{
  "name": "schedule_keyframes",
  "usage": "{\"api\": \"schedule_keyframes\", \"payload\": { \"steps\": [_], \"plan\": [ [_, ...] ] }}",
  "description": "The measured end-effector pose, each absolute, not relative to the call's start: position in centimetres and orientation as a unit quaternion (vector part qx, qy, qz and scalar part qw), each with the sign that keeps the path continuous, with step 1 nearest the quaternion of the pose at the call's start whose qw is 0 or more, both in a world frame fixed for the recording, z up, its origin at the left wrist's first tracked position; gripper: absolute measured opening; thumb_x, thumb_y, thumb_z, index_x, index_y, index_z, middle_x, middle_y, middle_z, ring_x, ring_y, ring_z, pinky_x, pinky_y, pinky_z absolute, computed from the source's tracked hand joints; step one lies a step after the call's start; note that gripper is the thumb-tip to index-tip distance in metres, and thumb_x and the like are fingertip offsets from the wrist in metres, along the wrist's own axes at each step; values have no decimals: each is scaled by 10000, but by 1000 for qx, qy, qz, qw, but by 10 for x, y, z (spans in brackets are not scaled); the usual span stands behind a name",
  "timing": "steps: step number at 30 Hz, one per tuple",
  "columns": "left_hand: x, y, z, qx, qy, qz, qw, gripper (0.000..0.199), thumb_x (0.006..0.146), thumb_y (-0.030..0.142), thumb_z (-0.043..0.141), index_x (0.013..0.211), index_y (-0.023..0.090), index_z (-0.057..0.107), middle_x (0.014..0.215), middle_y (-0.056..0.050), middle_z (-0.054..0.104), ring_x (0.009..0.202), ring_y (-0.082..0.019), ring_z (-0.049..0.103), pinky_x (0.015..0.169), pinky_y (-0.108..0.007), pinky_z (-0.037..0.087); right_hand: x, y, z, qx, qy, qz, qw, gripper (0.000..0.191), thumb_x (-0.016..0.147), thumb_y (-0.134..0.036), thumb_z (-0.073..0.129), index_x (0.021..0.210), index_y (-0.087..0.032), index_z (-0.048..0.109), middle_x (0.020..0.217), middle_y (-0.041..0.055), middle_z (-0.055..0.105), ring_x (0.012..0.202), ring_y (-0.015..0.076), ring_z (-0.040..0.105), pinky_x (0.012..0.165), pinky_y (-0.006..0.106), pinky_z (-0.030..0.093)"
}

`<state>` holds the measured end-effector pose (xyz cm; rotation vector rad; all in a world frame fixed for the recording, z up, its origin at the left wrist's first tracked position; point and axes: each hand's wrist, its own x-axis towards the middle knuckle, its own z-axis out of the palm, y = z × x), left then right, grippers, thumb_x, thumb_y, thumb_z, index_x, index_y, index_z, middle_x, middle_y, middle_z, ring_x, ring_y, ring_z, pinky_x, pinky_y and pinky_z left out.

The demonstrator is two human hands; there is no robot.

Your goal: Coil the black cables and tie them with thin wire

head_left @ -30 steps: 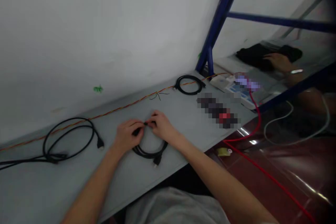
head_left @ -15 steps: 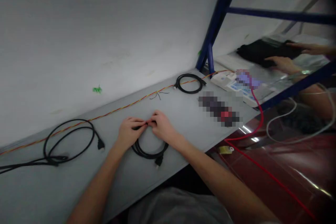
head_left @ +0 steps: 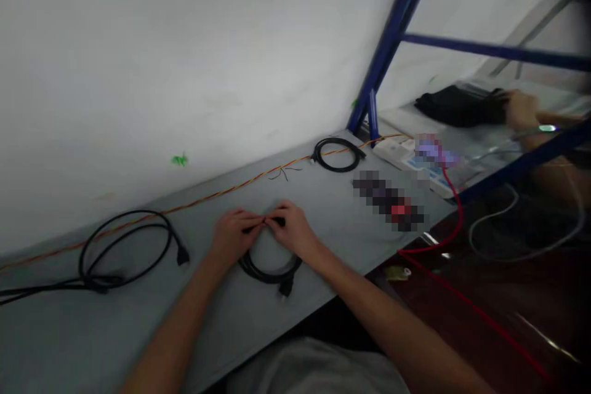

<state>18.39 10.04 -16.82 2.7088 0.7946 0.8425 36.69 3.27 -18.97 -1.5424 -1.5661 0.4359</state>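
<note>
I'm in a workshop. My grey workbench (head_left: 221, 197) holds coiled cables (head_left: 265, 272), with a blue steel rack (head_left: 392, 43) at far right.

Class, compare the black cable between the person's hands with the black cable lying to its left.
The coiled cable is a small, tight ring pinched by the left hand and right hand; the looped cable lies untouched in wider, looser loops. The coiled cable's plug sits at the ring's bottom, the looped cable's plug at its right end. Both are black with plugs, on the grey bench top.
</note>
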Motion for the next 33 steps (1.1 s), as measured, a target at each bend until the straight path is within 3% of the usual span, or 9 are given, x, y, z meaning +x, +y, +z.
{"api": "schedule_keyframes", "payload": {
  "steps": [11, 14, 17, 20, 25, 29, 33],
  "plan": [
    [188, 96, -173, 889, 320, 312, 95, 71, 851, 226, 806, 886, 270, 849, 847, -9, 823, 760, -224, 710, 702, -385, 570, 387, 45, -173, -598, -649, 236, 408, 127, 896, -175, 724, 951, -195, 838, 890, 57, 764, 810, 187, 681, 775, 299, 529],
    [188, 95, -177, 888, 311, 326, 95, 75, 851, 212, 798, 897, 249, 845, 869, -23, 825, 788, -227, 729, 737, -387, 592, 417, 69, -165, -658, -613, 159, 407, 205, 938, -187, 644, 1040, -161, 820, 1006, 88, 773, 879, 209, 694, 849, 323, 535],
    [188, 93, -181, 890, 290, 339, 98, 108, 892, 210, 744, 934, 235, 840, 909, -45, 824, 813, -217, 752, 771, -372, 617, 451, 94, -163, -749, -566, 52, 339, 279, 956, -219, 614, 1149, -133, 796, 1131, 146, 731, 998, 251, 680, 965, 366, 506],
    [188, 92, -184, 889, 272, 354, 100, 142, 919, 211, 704, 970, 235, 834, 944, -61, 822, 814, -206, 764, 769, -349, 631, 475, 108, -167, -786, -546, 30, 288, 293, 948, -260, 638, 1157, -119, 786, 1197, 180, 691, 1065, 281, 656, 992, 381, 485],
    [188, 91, -188, 880, 262, 382, 102, 152, 939, 206, 676, 978, 216, 823, 950, -76, 817, 787, -201, 766, 737, -334, 640, 483, 111, -174, -778, -570, 52, 259, 214, 962, -266, 616, 1002, -125, 772, 1093, 162, 699, 972, 251, 639, 897, 334, 485],
    [188, 91, -189, 875, 254, 399, 106, 154, 955, 216, 664, 988, 212, 814, 947, -80, 811, 804, -196, 764, 756, -334, 647, 478, 101, -171, -758, -597, 79, 250, 119, 910, -148, 615, 901, -120, 730, 1023, 178, 706, 897, 243, 620, 847, 332, 473],
    [188, 90, -186, 873, 248, 404, 113, 153, 962, 213, 664, 1012, 208, 808, 977, -82, 808, 840, -198, 762, 803, -350, 652, 473, 63, -168, -709, -645, 134, 252, 73, 904, -184, 638, 891, -168, 708, 916, 85, 729, 810, 206, 629, 771, 296, 483]
  ]
}}
